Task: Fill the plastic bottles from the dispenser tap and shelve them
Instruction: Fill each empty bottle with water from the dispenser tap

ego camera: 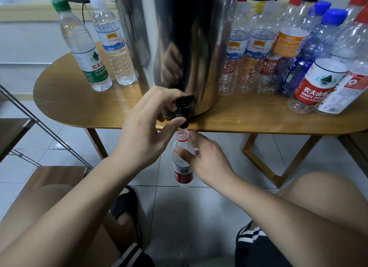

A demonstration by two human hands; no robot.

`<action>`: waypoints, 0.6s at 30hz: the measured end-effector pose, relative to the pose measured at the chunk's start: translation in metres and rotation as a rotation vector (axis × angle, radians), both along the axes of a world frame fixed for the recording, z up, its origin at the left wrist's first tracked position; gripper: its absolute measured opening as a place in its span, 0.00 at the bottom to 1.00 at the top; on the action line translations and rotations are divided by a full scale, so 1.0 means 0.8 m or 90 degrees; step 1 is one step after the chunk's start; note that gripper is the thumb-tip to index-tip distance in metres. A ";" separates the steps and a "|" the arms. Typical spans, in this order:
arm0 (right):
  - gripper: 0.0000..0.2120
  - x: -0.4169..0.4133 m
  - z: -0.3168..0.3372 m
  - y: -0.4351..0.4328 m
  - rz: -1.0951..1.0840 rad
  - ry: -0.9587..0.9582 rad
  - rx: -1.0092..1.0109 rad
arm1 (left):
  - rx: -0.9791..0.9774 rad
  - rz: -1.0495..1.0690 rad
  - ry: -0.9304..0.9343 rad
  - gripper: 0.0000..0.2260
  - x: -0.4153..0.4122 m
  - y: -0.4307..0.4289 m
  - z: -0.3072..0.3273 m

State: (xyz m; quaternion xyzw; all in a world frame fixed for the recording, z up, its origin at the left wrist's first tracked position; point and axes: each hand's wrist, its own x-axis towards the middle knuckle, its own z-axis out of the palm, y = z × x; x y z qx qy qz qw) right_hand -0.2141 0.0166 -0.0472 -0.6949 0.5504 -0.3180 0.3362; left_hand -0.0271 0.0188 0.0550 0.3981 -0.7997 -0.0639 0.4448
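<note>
Bottle: I see the red-label bottle (183, 159), uncapped and upright, below the table's (79, 107) front edge, with its mouth just under the tap (182, 109).
Right hand: my right hand (205, 159) grips the bottle's shoulder.
Left hand: my left hand (147, 131) pinches the tap, fingers over its lever and thumb against the spout.
Dispenser: the steel dispenser (179, 37) stands at the front edge.
Left end: green-capped bottle (83, 53) beside white-capped bottle (113, 47).
Right end: crowded bottles (288, 53).
</note>
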 end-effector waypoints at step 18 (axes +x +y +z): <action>0.20 -0.002 0.005 0.001 -0.009 0.034 -0.012 | 0.001 -0.006 -0.002 0.18 0.000 -0.001 0.000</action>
